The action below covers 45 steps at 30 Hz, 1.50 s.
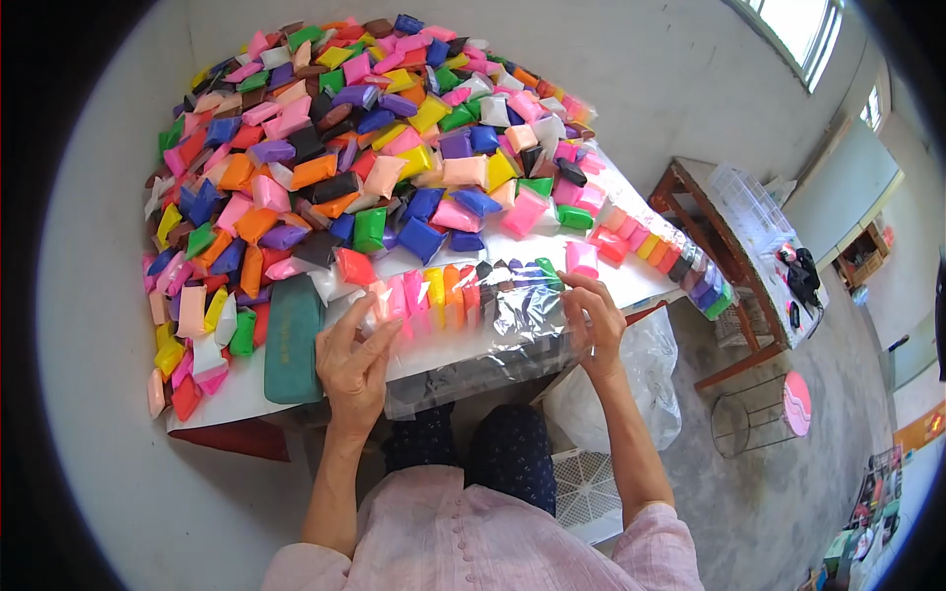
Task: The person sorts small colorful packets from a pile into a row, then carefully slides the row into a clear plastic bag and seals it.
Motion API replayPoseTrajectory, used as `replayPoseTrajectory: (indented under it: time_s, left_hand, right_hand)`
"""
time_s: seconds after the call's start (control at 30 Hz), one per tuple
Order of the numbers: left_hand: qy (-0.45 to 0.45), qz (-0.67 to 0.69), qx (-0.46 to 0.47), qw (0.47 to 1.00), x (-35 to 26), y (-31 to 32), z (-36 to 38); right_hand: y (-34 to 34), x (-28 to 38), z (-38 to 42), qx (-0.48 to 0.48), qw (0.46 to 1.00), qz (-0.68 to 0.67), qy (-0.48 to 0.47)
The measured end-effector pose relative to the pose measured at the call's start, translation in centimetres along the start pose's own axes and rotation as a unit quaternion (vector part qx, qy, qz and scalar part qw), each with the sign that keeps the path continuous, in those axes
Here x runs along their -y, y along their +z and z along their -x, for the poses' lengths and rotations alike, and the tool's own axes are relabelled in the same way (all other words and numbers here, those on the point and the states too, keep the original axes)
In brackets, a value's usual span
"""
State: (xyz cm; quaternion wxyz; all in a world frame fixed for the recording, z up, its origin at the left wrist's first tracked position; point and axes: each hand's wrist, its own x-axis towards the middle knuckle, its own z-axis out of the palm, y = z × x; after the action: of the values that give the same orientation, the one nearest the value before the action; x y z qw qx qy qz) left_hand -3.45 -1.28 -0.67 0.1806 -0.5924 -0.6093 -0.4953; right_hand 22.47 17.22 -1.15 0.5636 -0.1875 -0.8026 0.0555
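A clear plastic bag [493, 345] lies at the front edge of the white table [419, 366], with a row of small coloured packets [453, 298] in or under it, from pink through yellow, orange and red to dark and green. My left hand [357, 360] is at the row's left end, fingers bent and a little apart against the plastic. At the right end my right hand [594, 320] pinches the bag's edge near the green packet. A green box [293, 340] stands just left of my left hand.
A large heap of coloured packets [325, 167] covers the back and left of the table. Another packet row [655, 248] lies at the right corner. Beyond are a wooden side table [729, 227], a pink-topped stool [797, 404] and a big clear bag [631, 389] below.
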Motion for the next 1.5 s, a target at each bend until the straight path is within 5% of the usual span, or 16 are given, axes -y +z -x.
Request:
replayPoseTrajectory:
  time_s: [0.33,0.53,0.7,0.9,1.1,1.37,1.5]
  left_hand:
    - [-0.03,0.033,0.013,0.999,-0.1,-0.4,-0.1]
    - [0.009,0.054,0.113,0.992,-0.9,-3.2,-1.5]
    - [-0.093,0.172,0.025,0.98,-2.6,-4.3,-1.9]
    - [0.124,-0.011,0.179,0.976,-6.7,0.5,-8.3]
    - [0.159,-0.096,0.275,0.943,-4.5,4.7,-6.5]
    - [0.174,-0.093,0.25,0.948,-4.1,4.9,-6.1]
    - [0.173,-0.079,0.256,0.948,-4.2,4.6,-6.4]
  right_hand:
    - [-0.5,-0.6,0.3,0.061,0.995,0.046,-0.07]
    - [-1.4,-0.7,0.0,0.115,0.986,0.061,-0.101]
    - [-1.6,-0.9,0.0,0.133,0.983,0.072,-0.108]
    - [-1.6,-0.8,0.0,0.152,0.972,0.119,-0.137]
    - [-3.0,0.1,-0.5,0.169,0.946,0.2,-0.192]
    - [-5.0,2.3,-2.6,0.09,0.994,0.048,-0.037]
    - [-1.4,2.2,-3.3,0.216,0.975,0.061,-0.003]
